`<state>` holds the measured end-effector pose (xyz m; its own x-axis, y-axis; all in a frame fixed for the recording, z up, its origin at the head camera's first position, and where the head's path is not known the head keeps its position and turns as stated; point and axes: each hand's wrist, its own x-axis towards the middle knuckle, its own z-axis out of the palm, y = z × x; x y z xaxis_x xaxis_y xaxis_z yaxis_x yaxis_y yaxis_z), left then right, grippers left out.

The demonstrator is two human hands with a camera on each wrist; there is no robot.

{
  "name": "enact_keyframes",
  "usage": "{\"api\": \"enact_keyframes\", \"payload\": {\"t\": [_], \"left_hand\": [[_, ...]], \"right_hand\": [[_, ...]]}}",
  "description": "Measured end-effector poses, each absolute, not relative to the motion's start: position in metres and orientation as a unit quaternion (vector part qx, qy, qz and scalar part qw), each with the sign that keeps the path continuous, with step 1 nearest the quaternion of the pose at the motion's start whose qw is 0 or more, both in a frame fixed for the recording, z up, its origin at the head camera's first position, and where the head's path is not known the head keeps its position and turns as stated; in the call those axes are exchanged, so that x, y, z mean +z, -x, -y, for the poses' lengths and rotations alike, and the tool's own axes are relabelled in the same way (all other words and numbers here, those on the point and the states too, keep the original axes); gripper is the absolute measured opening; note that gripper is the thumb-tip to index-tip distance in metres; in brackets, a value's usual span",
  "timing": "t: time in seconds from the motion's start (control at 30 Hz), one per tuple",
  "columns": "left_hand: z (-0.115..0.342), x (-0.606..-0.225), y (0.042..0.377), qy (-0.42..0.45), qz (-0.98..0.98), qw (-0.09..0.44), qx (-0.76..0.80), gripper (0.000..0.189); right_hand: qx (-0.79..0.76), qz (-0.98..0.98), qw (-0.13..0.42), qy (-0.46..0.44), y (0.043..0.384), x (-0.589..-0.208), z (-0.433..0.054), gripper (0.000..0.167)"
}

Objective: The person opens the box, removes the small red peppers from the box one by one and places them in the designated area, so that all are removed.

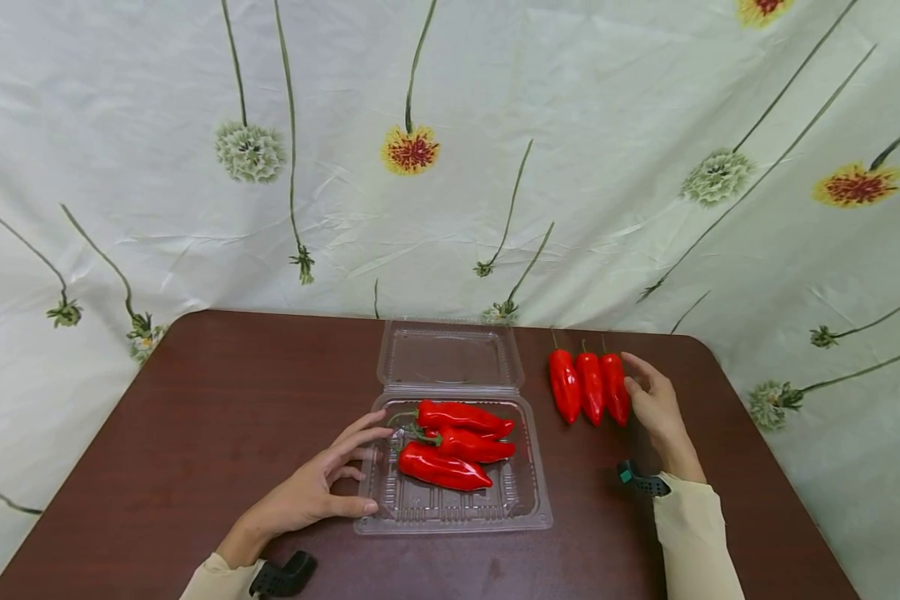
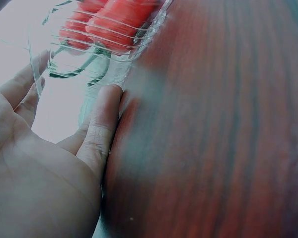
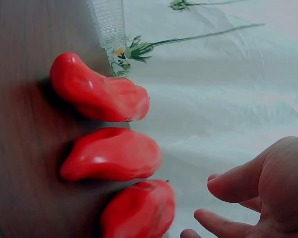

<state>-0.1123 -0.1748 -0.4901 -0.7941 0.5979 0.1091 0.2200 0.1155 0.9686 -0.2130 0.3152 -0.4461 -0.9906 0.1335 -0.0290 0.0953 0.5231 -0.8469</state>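
A clear plastic clamshell box (image 1: 457,522) lies with its lid folded back on the table. Several red chili peppers (image 1: 444,467) with green stems rest in its base. My left hand (image 1: 311,492) spreads along the box's left side, fingertips and thumb right at the rim; in the left wrist view the thumb (image 2: 102,119) lies alongside the clear wall. Three more red peppers (image 1: 590,387) lie in a row to the right of the box. Beside the rightmost one is my right hand (image 1: 656,408), its fingers parted and holding nothing; the right wrist view shows its fingers (image 3: 233,186) apart from the peppers.
The dark brown wooden table (image 1: 195,433) has rounded far corners. Behind its far edge hangs a pale cloth (image 1: 330,192) printed with flowers. The raised lid (image 1: 450,354) reaches close to that edge. A dark band (image 1: 283,575) sits at each wrist.
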Motion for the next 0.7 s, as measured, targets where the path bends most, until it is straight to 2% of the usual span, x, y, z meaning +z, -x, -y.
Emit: {"api": "enact_keyframes", "payload": {"t": [0.27,0.7], "left_hand": [[0.176,-0.489,0.112,-0.277,-0.734,0.158,0.600,0.079],[0.175,-0.491,0.113,-0.276,-0.734,0.155,0.601,0.079]], "right_hand": [[0.458,0.888,0.034,0.025,0.207,-0.430,-0.295,0.044],[0.487,0.867,-0.010,-0.104,0.195,-0.422,-0.234,0.041]]}}
